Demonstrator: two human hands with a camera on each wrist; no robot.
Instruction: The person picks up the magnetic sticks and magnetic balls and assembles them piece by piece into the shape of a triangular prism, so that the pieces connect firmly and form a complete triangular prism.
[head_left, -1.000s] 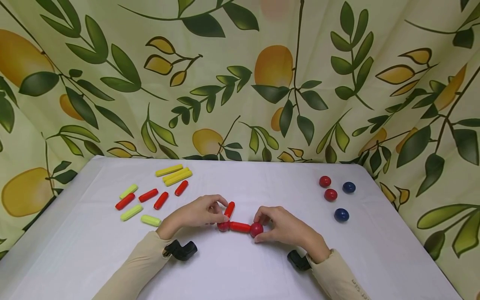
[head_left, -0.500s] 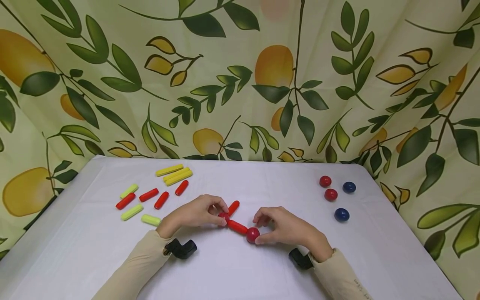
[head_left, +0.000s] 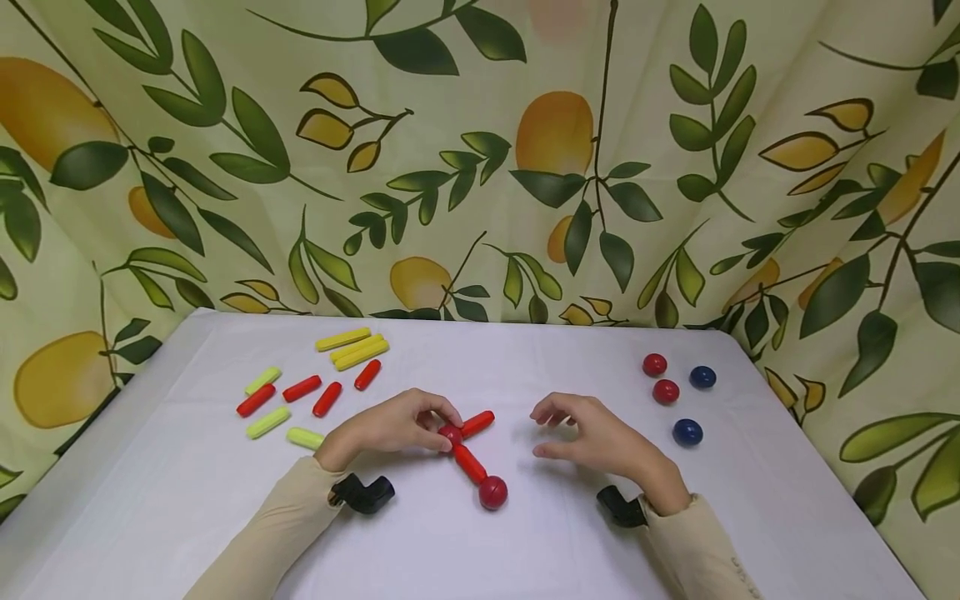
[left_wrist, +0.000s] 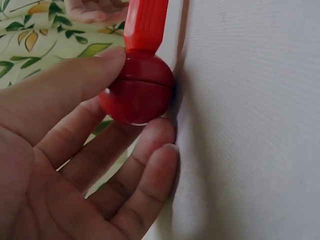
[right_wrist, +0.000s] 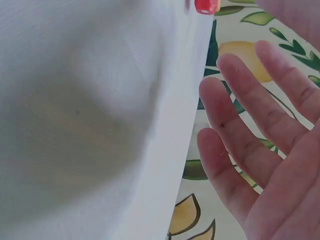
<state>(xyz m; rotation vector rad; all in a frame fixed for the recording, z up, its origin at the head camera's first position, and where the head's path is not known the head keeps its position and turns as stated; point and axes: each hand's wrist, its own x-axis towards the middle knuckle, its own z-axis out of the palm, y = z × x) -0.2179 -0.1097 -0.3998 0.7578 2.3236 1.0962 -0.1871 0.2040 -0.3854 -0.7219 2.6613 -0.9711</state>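
My left hand point(head_left: 401, 425) pinches a red ball point(left_wrist: 137, 92) between thumb and fingers, down at the white tabletop. Two red sticks join that ball: one red stick point(head_left: 477, 423) points to the far right, and a second red stick point(head_left: 470, 464) runs toward the near right. At the near end of the second one sits another red ball point(head_left: 493, 492). To the right of this joined piece, my right hand point(head_left: 600, 429) hovers apart from it with loosely bent fingers. Nothing lies in its grasp in the right wrist view, where its fingers point(right_wrist: 240, 95) are spread.
Loose red sticks point(head_left: 302, 388), light green sticks point(head_left: 267, 422) and yellow sticks point(head_left: 343, 339) lie at the left. Two red balls point(head_left: 665, 392) and two blue balls point(head_left: 687, 432) rest at the right. Behind the table point(head_left: 570, 550) hangs a leaf-patterned curtain point(head_left: 465, 100).
The joined piece has turned clockwise about the ball in my left hand, its far ball swinging nearer. My right hand has let go of that ball and moved right.
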